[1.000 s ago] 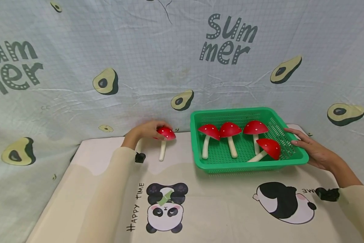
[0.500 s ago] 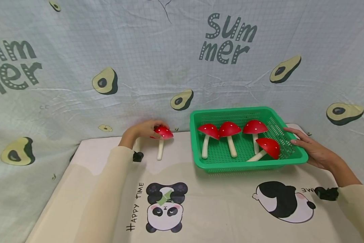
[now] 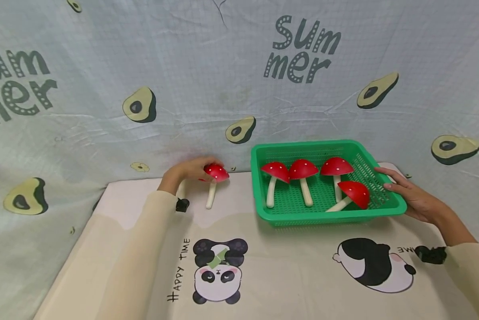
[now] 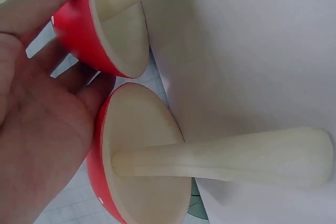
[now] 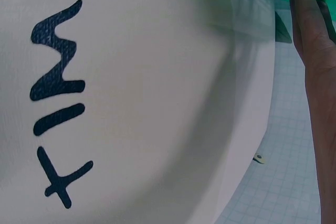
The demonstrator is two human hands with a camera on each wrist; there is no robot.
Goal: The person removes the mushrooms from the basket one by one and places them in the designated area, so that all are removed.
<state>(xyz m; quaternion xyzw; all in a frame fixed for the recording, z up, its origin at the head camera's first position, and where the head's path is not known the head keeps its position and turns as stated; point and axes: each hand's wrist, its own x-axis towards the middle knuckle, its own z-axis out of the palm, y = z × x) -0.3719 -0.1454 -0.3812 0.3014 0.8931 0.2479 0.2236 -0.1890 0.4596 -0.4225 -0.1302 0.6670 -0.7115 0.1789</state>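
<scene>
In the head view my left hand [image 3: 193, 170] holds a toy mushroom [image 3: 216, 172] by its red, white-dotted cap; its pale stem points toward me. A second mushroom [image 4: 147, 161] lies against the palm in the left wrist view, and from the head only its stem [image 3: 181, 189] shows beneath that hand. My right hand [image 3: 413, 198] touches the right end of a green basket [image 3: 327, 218] with extended fingers; some fingers are hidden by the rim. Inside the basket lie several mushrooms [image 3: 303, 171] of the same kind.
A cloth-covered table [image 3: 287, 275] carries printed pandas [image 3: 217, 278] and lettering. Behind it hangs a pale curtain [image 3: 183, 58] with avocado prints, close to the table's back edge. The basket stands toward the back right.
The left hand has shifted slightly left with the mushroom cap, and its stem has tilted a little. My right hand and the basket have stayed put.
</scene>
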